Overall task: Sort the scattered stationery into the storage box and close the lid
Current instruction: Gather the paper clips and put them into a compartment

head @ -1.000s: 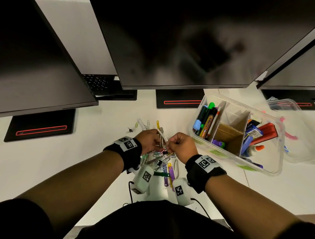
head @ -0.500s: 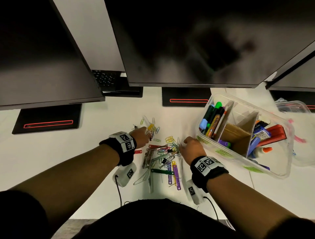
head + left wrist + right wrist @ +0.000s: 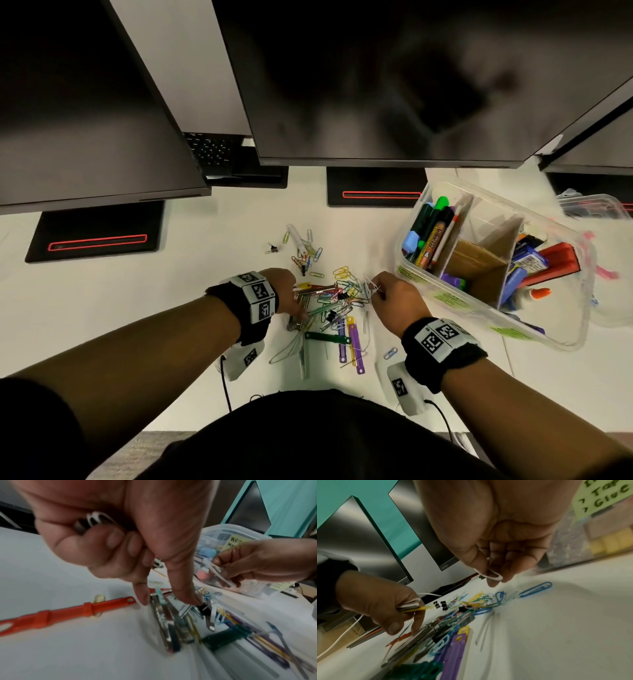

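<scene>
Coloured paper clips, binder clips and plastic fastener strips lie in a pile [image 3: 332, 305] on the white desk. My left hand [image 3: 291, 298] is at the pile's left side; several white and yellow clips [image 3: 96, 519] are curled in its palm, while thumb and forefinger [image 3: 169, 600] reach down to a black binder clip [image 3: 205, 610]. My right hand [image 3: 376, 291] hovers just right of the pile and pinches white paper clips [image 3: 493, 575]. The clear storage box [image 3: 455, 301] stands open to the right, with markers, cardboard dividers and glue inside.
Three dark monitors [image 3: 376, 78] overhang the back of the desk on black bases [image 3: 96, 233]. A second clear container [image 3: 596, 205] sits at the far right. A red fastener strip [image 3: 68, 611] lies left of the pile. The desk's front edge is by my body.
A second ago both hands were together over the pile. They moved apart; the left is now down at the pile's left side, and the right is lifted with white clips near the box.
</scene>
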